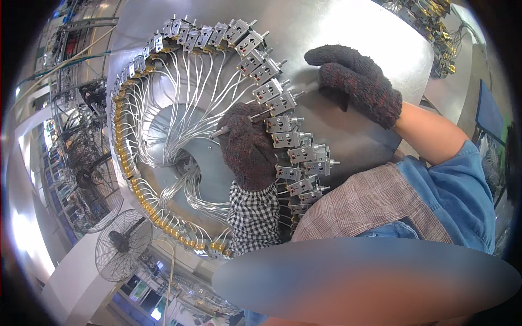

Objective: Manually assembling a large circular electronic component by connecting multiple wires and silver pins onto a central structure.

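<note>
A ring of small silver metal switch-like units (283, 124), several with short shafts, curves round a disc-shaped metal fixture (217, 163). White wires (174, 125) run from the ring to the fixture's centre. My left hand (250, 149), in a dark knitted glove, lies over the wires inside the ring. It is closed on a slim metal rod (261, 114), whose tip reaches the units beside it. My right hand (356, 81), also gloved, is outside the ring with fingers pressed together. A blurred grey piece shows by its fingertips, near one unit's shaft; its grip is partly hidden.
Brass-coloured terminals (122, 138) line the ring's left side. Shiny metal tabletop (375, 32) extends beyond the fixture. More wired brass parts (443, 38) lie at the far right. A caged fan (122, 242) stands at the lower left, and a blue panel (491, 111) at the right.
</note>
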Tool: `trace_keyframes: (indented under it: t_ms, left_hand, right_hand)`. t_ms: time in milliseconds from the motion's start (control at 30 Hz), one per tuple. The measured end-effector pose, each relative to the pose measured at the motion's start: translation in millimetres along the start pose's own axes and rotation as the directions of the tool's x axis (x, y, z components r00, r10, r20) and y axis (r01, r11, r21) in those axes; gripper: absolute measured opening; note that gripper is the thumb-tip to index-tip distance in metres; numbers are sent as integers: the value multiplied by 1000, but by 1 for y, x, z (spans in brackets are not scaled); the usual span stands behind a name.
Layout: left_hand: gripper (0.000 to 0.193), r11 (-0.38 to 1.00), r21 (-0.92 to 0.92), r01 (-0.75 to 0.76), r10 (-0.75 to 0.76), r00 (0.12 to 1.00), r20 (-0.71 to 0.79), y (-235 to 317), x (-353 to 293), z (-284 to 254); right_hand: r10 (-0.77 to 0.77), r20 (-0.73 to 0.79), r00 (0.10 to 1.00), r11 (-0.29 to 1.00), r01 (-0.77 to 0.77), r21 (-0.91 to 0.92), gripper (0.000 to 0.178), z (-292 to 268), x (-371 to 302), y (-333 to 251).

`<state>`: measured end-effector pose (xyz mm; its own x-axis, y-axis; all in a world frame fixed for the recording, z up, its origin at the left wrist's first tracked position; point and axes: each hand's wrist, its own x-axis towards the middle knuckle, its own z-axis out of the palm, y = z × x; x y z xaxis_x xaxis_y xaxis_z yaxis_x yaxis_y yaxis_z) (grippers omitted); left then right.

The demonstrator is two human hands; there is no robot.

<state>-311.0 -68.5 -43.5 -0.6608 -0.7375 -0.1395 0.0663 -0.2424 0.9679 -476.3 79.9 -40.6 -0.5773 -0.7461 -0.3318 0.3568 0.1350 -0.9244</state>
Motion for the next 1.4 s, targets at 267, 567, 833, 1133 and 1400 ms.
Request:
trace_keyframes:
  t_ms: [267,567,833,1133,1400]
  left_hand:
    - [34,987,-143,71,-63,996,56,9,-2,8]
    - [30,974,180,-138,107,979,173,9,-1,-17]
    - [28,905,-328,272,-232,960,155,3,-18,-34]
    - [32,895,-256,364,-317,926,207,5,-15,-39]
    - [30,950,-95,297,-271,936,224,11,-9,-34]
  right_hand:
    - [-105,21,994,992,106,-67,34,-5,-2,6]
    - [-69,-72,995,996,72,43,33,-6,-22,16]
    - [-41,-119,992,996,50,79,37,16,-50,17]
    - [-381,-90,920,902,348,-255,33,29,-49,35]
    - [-524,-114,844,834,481,-272,30,38,-50,36]
